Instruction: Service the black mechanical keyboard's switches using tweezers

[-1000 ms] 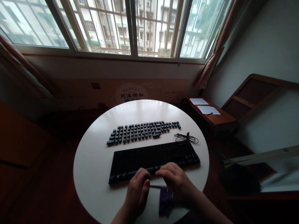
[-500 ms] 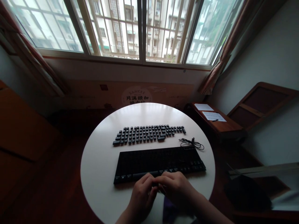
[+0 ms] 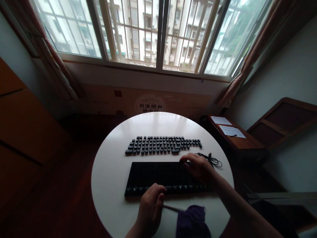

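Keyboard [image 3: 153, 175] mid-tabletop [image 3: 111, 178]. I've got the right hand [image 3: 197, 165] pinched on a dark piece [image 3: 182, 161], likely a keycap, over its far edge; left hand [image 3: 151, 203] at its near edge, grip I can't tell. Looks like single-key handling; next move calls for a steady pinch.

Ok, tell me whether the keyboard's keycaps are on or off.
Mostly off: many keycaps lie in rows on the white table beyond the keyboard, while its nearest row is fitted.
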`<state>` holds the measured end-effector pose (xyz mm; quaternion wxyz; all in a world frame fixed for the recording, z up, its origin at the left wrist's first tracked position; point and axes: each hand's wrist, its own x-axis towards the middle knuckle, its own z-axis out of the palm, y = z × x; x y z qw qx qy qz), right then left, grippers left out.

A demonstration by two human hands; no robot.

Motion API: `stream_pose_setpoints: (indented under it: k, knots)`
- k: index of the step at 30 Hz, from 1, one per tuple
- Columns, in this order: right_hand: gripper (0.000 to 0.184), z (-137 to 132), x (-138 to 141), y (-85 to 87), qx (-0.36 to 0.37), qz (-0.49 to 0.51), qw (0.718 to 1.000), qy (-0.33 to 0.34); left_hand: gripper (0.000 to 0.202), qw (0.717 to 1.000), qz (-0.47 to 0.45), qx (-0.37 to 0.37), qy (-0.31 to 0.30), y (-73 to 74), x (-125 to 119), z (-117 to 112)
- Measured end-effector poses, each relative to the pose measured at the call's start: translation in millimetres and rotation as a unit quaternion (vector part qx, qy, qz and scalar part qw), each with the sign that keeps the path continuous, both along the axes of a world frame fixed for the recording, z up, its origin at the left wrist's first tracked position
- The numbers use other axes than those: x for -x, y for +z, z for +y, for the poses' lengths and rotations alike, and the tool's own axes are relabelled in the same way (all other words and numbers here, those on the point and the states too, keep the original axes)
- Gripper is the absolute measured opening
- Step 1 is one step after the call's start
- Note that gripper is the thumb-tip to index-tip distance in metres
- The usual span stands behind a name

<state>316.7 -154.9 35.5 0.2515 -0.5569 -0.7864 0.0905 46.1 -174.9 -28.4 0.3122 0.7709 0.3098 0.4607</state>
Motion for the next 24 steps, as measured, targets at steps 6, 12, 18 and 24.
stream_pose_setpoints:
  k: [6, 12, 18, 24]
  knots:
    - [0.02, 58.2, -42.5, -23.2, 0.072, -0.095, 0.988, -0.094, 0.037, 1.0, -0.003, -0.014, 0.026, -4.3, -0.4, -0.5]
    - [0.015, 80.9, -39.6, -40.9, 0.134, -0.145, 0.972, -0.125, 0.035, 0.999, -0.001, -0.007, 0.039, -4.5, 1.8, -2.7]
    - [0.024, 88.9, -36.9, -44.6, 0.172, -0.16, 0.962, -0.14, 0.034, 1.0, 0.0, -0.018, 0.025, -3.4, 1.7, -3.4]
    - [0.025, 86.7, -36.3, -44.7, 0.177, -0.155, 0.96, -0.155, 0.034, 1.0, 0.009, -0.012, 0.01, -4.3, 2.3, -3.7]
